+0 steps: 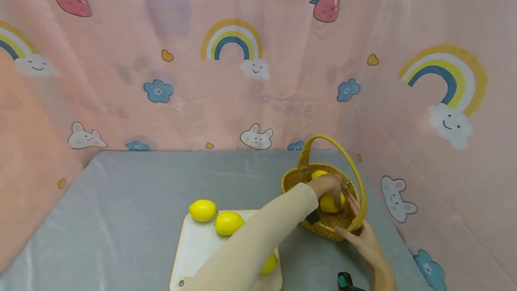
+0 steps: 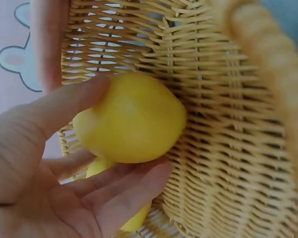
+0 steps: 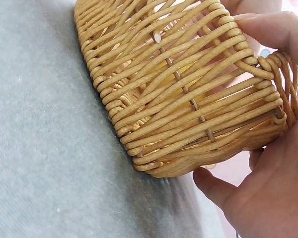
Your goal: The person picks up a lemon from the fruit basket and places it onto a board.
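Observation:
My left hand (image 1: pixel 328 185) reaches down into a yellow-brown wicker basket (image 1: pixel 295 176) at the right of the table. Its thumb and fingers grip a yellow lemon (image 2: pixel 131 119), seen close up in the left wrist view. Another lemon (image 1: pixel 319 174) lies in the basket near the far wall. My right hand (image 1: pixel 366 240) holds the basket's near right side by the foot of the handle (image 1: pixel 361 183), its thumb outside the wicker. In the right wrist view, the woven side tilts above grey cloth.
A white cutting board (image 1: pixel 198 248) lies left of the basket, partly under my left sleeve (image 1: pixel 258 237). Lemons sit on it: one at the far left corner (image 1: pixel 203 210), one beside it (image 1: pixel 229 223), one by the right edge (image 1: pixel 269 264). A pink patterned curtain (image 1: pixel 282 111) stands behind.

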The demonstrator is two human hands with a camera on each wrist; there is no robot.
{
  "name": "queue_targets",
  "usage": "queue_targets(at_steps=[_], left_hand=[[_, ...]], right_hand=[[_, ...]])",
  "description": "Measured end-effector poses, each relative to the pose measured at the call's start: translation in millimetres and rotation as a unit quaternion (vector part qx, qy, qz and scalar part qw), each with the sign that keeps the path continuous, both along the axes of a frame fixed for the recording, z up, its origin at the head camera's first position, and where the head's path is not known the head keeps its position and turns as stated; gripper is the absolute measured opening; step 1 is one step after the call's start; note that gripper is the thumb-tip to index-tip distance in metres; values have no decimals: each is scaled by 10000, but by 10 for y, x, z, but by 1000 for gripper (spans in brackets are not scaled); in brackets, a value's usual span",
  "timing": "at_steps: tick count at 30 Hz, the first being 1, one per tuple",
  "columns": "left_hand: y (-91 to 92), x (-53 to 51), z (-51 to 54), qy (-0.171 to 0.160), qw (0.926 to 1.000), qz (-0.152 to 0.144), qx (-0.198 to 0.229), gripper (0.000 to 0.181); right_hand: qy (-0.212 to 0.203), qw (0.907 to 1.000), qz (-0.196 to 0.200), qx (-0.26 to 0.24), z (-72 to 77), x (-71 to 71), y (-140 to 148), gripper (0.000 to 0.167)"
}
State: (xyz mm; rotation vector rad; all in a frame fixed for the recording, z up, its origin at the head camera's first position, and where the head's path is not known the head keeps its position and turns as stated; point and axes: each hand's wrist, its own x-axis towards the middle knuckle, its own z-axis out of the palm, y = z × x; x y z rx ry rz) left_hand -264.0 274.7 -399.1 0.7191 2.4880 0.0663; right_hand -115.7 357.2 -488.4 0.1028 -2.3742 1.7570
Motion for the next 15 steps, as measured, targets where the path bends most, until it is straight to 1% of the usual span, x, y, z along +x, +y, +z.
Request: queue_targets(at_steps=[2,3,5,7,9,10,12,15], left_hand=[[-37,-17,17,-86,9992,-173,-337,73],[-62,-26,22,-148,9990,-185,-374,76],[-128,-46,26,-207,9984,-294,-437,76],[-218,-70,27,-107,9976,-464,-495,71],[-319,-94,22,35,9964,-710,-459,63],[-372,-104,22,130,9952,-882,-400,58],[-479,-113,35,322,9927,-1141,-215,56],[-641,-94,103,634,9863,-1519,58,57]], right_hand=[[12,10000,26,22,5,-4,-8,85],[4,10000,45,12,8,-7,-11,85],[-19,10000,59,-38,12,-20,-19,86],[-47,9999,108,-112,9,-33,-25,86],[-35,9999,100,-103,2,-41,-28,86],[-26,9999,70,-82,-2,-44,-29,86],[-16,10000,6,-19,-8,-38,-28,86],[-45,9999,-67,81,-10,-31,-22,87]])
